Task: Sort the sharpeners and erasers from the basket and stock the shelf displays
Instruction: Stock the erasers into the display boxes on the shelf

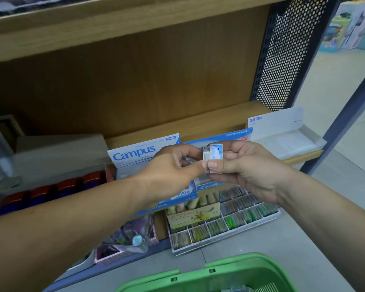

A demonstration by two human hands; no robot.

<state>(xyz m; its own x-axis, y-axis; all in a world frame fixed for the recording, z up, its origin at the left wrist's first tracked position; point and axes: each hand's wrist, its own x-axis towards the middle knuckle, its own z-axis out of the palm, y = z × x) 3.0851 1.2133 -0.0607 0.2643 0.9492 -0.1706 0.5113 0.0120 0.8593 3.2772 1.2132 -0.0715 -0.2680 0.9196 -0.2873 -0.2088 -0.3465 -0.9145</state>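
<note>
Left hand [173, 171] and right hand [247, 167]: both pinching small sleeved erasers [214, 153], thumbs meeting at the near face. Held in the air before the Campus display box [135, 154] and plastic-eraser box [236, 133]. Likely light, slightly yielding, sleeve apt to slide; best gripped across broad faces. Green basket [230, 272] below.

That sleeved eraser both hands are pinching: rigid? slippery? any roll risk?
Probably won't roll: the eraser is a small flat-sided block. Likely light and stiff, since the left hand and right hand pinch it with fingertips only. Its printed sleeve may slip off.
</note>
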